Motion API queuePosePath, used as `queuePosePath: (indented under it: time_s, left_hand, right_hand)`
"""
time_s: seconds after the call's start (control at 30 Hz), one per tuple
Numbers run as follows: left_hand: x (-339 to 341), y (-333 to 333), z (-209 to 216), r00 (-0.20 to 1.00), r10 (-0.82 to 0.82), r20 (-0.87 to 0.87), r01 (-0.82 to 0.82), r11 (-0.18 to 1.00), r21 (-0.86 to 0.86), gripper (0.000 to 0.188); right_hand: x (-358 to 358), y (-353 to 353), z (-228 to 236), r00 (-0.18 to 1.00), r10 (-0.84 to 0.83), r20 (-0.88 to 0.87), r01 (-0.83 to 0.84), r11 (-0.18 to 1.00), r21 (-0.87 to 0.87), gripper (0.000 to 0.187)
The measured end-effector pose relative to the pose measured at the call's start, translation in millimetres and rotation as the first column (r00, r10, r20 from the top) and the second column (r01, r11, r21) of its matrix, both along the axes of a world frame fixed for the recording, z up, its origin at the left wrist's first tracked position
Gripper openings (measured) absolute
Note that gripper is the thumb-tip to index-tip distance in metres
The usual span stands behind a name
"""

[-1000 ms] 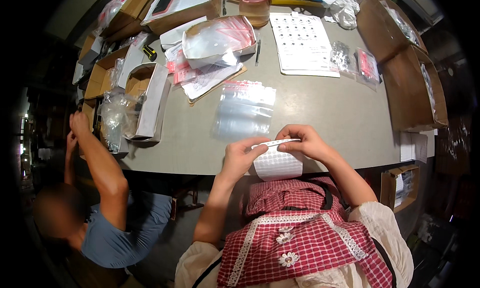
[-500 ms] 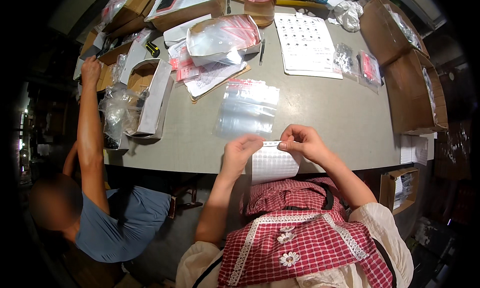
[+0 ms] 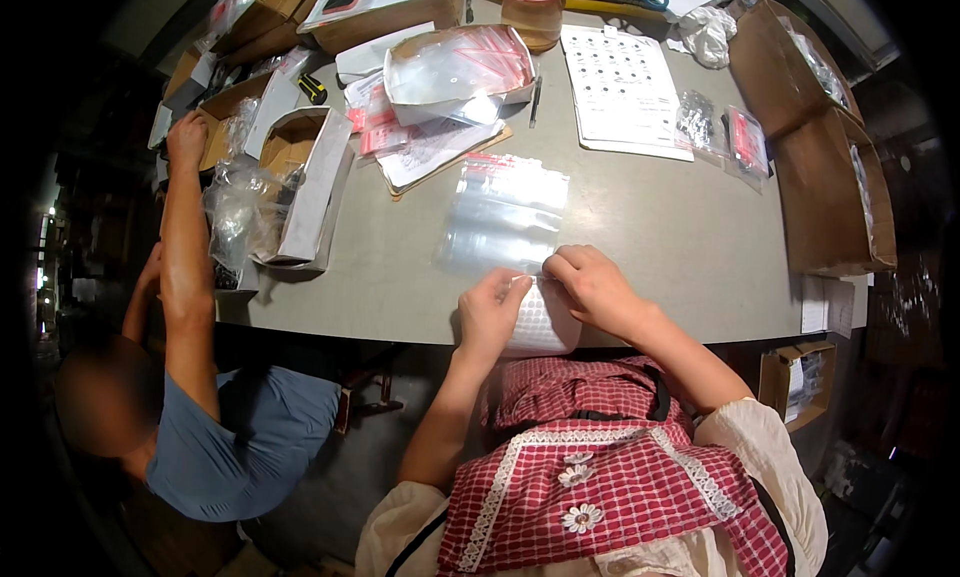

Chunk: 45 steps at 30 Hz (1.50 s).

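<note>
A sheet of small round stickers [image 3: 541, 322] hangs over the table's front edge, held between my two hands. My left hand [image 3: 492, 312] pinches its upper left corner between thumb and fingers. At the upper right part of the sheet, the fingers of my right hand [image 3: 592, 285] are closed and bent over it; their tips are partly hidden. Just beyond my hands lies a spread stack of clear zip bags [image 3: 505, 212] with red strips along the far edge.
A white box of clear bags [image 3: 455, 77] stands on papers at the back. A printed sheet [image 3: 625, 92], a pink-lidded jug [image 3: 533, 12] and cardboard boxes [image 3: 800, 127] are farther off. At left, a co-worker's arm [image 3: 187, 237] reaches into boxes beside an open white box [image 3: 312, 202].
My right hand has moved left, closer to my left hand, and turned over the sheet's top edge. The sticker sheet is now more curled and more covered. The view has shifted slightly.
</note>
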<state>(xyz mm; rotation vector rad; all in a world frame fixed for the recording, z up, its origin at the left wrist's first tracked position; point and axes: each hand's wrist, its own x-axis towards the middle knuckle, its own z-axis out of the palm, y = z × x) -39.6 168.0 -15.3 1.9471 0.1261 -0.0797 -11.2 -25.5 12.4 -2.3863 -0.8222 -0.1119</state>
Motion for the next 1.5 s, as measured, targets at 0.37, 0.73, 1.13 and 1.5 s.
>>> queuePosePath:
  time_s: [0.37,0.73,1.13,1.5]
  left_hand:
    - [11,21,-25,0.973,0.117,-0.201,-0.166,0.955,-0.244,0.017]
    - [16,26,-32,0.979,0.078,-0.19,-0.123,0.964,-0.236,0.019]
    - [19,36,-47,0.989,-0.05,-0.143,0.013,0.968,-0.251,0.025]
    - [16,31,-43,0.997,0.009,-0.071,-0.023,0.977,-0.212,0.016]
  right_hand:
    - [20,18,-14,0.981,0.148,0.126,-0.133,0.984,-0.115,0.012]
    - [98,2,-45,0.947,-0.296,-0.124,0.232,0.899,-0.37,0.017]
    - [94,5,-16,0.98,-0.095,-0.175,0.077,0.991,-0.109,0.02]
    - [81,-11,-12,0.99,-0.135,-0.031,0.123,0.96,-0.252,0.024]
